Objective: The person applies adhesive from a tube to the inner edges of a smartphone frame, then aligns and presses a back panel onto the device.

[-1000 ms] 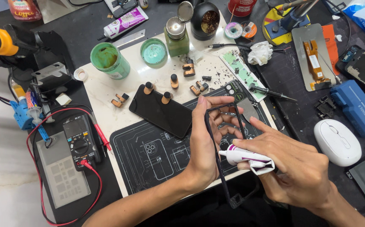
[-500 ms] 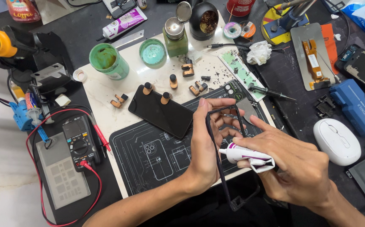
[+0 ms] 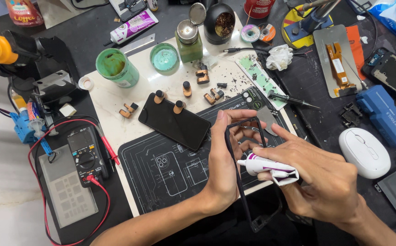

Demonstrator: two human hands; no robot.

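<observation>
Black phone frame [image 3: 243, 182] in left hand [image 3: 225, 168] (glue tube [image 3: 271, 166] just beside)

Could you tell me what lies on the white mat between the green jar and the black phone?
In the head view, one small copper-coloured clip lies between the green jar and the black phone; otherwise bare mat.

My right hand [image 3: 325, 182] squeezes a small white tube [image 3: 271, 167] with a purple label. A dark phone screen [image 3: 174, 121] lies left of my fingers; another white-purple tube [image 3: 134, 26] lies far up the counter.
</observation>
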